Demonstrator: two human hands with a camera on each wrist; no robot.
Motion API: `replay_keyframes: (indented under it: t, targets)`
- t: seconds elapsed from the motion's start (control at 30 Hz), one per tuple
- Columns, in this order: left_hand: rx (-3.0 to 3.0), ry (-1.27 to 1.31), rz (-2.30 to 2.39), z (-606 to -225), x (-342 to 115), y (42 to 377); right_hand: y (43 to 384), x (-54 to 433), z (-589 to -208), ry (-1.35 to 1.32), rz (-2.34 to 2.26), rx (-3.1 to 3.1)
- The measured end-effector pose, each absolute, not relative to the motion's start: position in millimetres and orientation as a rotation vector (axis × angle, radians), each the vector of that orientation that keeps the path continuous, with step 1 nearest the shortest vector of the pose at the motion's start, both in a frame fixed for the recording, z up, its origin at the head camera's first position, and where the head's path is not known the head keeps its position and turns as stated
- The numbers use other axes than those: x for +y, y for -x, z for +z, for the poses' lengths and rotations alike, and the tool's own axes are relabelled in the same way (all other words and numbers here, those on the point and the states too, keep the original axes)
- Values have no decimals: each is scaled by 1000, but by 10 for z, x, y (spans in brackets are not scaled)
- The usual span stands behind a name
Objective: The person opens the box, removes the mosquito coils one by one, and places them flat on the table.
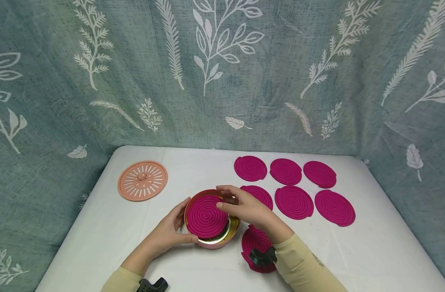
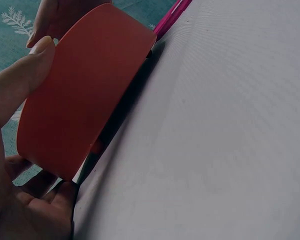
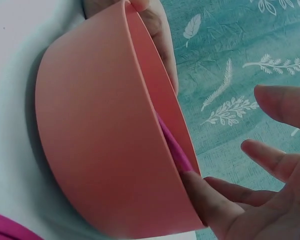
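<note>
A round pink-orange tin point(image 1: 214, 245) with a gold-coloured inside stands on the table in the head view. Inside it lies a magenta mosquito coil point(image 1: 207, 217), off to the left, with a shiny metal ring showing beside it. My left hand point(image 1: 171, 229) grips the tin's left side, thumb at the rim and fingers round the wall point(image 2: 85, 95). Over the far right rim, my right hand point(image 1: 244, 205) reaches in with thumb and fingers spread. In the right wrist view one of its fingertips point(image 3: 195, 185) dips inside the rim at the coil's edge.
A slotted orange lid point(image 1: 142, 181) lies at the back left of the white table point(image 1: 109, 227). Several more magenta coils point(image 1: 294, 202) are laid out in rows at the right. Another coil point(image 1: 256, 243) lies under the right wrist. A patterned curtain point(image 1: 207, 113) hangs behind.
</note>
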State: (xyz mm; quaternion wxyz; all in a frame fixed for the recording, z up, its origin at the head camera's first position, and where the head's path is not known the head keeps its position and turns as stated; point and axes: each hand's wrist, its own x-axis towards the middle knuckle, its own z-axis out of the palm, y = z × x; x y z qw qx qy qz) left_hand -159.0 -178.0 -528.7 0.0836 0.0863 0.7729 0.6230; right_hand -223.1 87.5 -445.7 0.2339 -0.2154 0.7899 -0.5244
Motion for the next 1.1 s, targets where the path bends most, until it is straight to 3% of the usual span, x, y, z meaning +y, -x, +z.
replay_keyframes:
  t: [1.1]
  targets:
    - [2305, -236, 1849, -5282, -1781, 1578, 2305, 975, -4565, 470, -1532, 2084]
